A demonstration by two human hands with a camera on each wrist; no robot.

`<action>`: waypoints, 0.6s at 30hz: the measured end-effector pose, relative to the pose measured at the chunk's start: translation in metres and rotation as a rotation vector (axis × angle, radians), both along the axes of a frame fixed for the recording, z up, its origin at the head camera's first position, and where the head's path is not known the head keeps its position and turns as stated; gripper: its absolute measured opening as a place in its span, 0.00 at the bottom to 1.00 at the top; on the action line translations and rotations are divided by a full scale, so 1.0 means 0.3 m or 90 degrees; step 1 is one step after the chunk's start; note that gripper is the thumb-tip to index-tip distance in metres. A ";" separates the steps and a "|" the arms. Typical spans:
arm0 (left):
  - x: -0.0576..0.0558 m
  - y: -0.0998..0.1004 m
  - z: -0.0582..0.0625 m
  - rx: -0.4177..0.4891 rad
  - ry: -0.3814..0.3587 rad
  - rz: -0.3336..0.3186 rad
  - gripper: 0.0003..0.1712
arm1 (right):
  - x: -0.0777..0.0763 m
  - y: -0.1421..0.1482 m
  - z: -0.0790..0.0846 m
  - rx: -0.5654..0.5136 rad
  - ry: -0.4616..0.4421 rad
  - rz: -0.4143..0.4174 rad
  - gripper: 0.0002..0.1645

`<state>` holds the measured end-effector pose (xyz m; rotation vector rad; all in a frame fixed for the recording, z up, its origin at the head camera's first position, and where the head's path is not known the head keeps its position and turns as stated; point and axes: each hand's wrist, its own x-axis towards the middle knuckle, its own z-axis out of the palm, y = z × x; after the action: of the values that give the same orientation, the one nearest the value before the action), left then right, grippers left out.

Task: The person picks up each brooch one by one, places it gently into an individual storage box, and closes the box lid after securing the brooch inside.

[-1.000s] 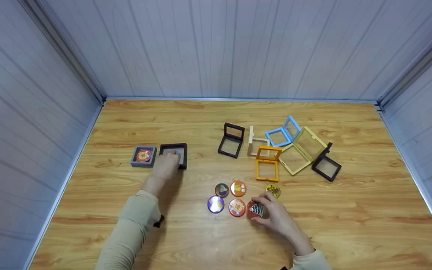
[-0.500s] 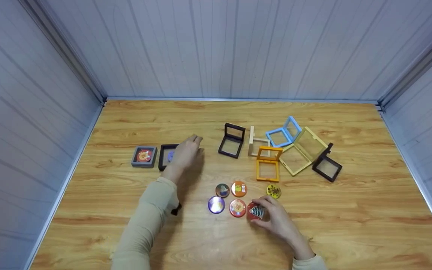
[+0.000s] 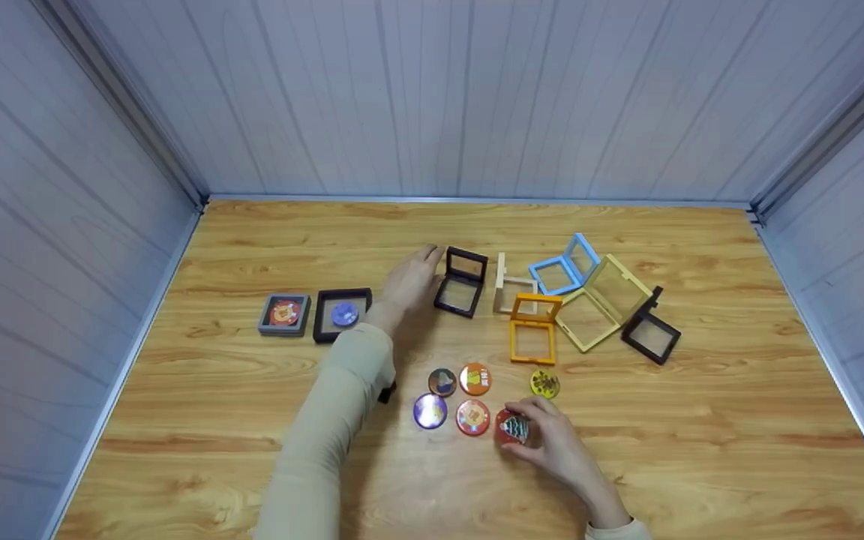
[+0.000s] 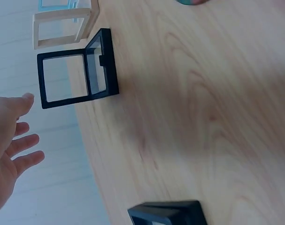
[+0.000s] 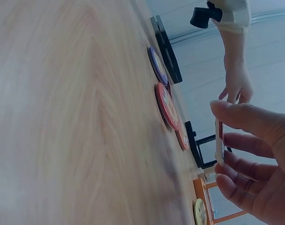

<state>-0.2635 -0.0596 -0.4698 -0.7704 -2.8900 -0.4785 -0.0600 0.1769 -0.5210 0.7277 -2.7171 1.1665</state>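
My left hand (image 3: pixel 408 285) reaches to the left side of an open black display frame (image 3: pixel 461 283), fingers extended. In the left wrist view, a gap shows between that hand (image 4: pixel 11 150) and the frame's upright lid (image 4: pixel 65 77). A red button badge (image 3: pixel 512 427) with a tree picture is pinched at its edge by the thumb and fingers of my right hand (image 3: pixel 559 442). Seen from the right wrist, this badge (image 5: pixel 220 140) stands on edge, above the table. Beside it lie a red badge (image 3: pixel 473 417), a purple badge (image 3: pixel 430 411) and an orange badge (image 3: pixel 475 379).
At left, a closed grey frame (image 3: pixel 284 314) holds a red badge, and a black frame (image 3: pixel 319 315) holds a blue-purple badge. Open orange (image 3: pixel 532 361), cream (image 3: pixel 502 285), light blue (image 3: pixel 554 291), yellow (image 3: pixel 586 345) and black (image 3: pixel 651 337) frames stand at right. A yellow badge (image 3: pixel 544 384) lies near them.
My left hand has left the black frame at left and moved right and away toward the open black frame, uncovering the blue-purple badge. The right hand keeps its hold, almost in place.
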 end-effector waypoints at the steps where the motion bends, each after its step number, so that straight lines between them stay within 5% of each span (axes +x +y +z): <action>1: -0.008 0.010 0.001 -0.008 -0.002 -0.001 0.27 | 0.001 0.001 0.001 0.000 -0.004 -0.002 0.29; 12: -0.082 0.093 0.006 -0.073 -0.100 0.029 0.25 | 0.008 0.012 0.013 0.010 -0.029 -0.024 0.29; 18: -0.093 0.115 -0.010 -0.074 -0.132 0.041 0.26 | 0.012 0.022 0.019 0.015 -0.093 -0.035 0.30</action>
<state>-0.2915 -0.0252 -0.4727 -0.6767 -3.1481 -0.4082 -0.0563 0.1834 -0.5153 0.5877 -2.8534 1.2229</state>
